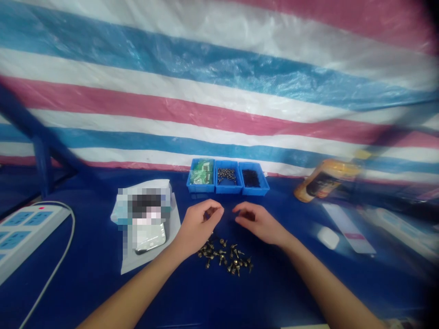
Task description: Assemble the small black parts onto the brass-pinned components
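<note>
My left hand (200,226) is above the blue table, its thumb and fingertips pressed together. Whatever lies in that pinch is hidden or too small to name. Facing it across a small gap, my right hand (260,223) has its thumb and forefinger apart, with nothing visible between them. Below and between the hands lies a loose pile of small brass-coloured metal parts with thin stems (236,265). Just beyond the hands stand three blue bins in a row: one with green-and-white packets (201,173), one with small metal pieces (226,174), one with dark screw-like pieces (251,178).
White power strips lie at left (34,224) and far right (404,228); a white cable (70,237) trails from the left one. A phone-like object (151,240) rests on white paper. On the right are an amber bottle (325,178) and a white case (328,237).
</note>
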`<state>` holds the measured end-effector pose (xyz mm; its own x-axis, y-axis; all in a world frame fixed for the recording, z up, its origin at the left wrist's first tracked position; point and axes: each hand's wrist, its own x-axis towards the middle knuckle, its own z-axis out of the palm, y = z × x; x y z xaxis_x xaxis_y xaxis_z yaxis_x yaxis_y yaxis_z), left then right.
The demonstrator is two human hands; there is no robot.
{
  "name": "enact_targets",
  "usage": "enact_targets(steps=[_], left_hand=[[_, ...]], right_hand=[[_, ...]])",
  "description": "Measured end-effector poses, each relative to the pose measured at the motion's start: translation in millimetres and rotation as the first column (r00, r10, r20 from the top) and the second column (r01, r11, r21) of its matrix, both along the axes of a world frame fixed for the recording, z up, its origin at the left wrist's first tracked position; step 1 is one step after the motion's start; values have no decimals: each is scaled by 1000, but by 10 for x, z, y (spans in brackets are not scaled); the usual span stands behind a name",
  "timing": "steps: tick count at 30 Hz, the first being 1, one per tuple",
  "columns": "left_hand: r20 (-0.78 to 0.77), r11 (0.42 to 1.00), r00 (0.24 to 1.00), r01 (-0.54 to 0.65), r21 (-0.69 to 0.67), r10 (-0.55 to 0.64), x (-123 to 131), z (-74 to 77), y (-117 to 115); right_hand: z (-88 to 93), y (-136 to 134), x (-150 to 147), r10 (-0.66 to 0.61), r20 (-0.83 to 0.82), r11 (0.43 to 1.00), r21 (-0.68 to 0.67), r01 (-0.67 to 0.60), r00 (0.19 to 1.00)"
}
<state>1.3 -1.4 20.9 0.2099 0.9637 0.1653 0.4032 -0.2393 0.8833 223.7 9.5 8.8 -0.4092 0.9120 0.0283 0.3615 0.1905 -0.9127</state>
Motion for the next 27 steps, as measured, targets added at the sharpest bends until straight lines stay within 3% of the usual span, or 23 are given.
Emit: enact_targets(steps=[3,6,10,27], left_hand=[[-2,1000,1000,3,6,-3,-5,-16,7],[-7,1000,1000,11,11,-11,-6,-19,9],[-20,1000,1000,7,12,-7,-2,-4,4],[-23,1000,1000,6,16,-6,8,13,2]], right_hand=[[66,-81,14,277,234,945,111,-309,932],[87,-112,0,322,394,893,176,-414,861],[45,-90,-25,291,472,872,228,-434,832],[9,-126,-129,294,476,867,233,-441,829]])
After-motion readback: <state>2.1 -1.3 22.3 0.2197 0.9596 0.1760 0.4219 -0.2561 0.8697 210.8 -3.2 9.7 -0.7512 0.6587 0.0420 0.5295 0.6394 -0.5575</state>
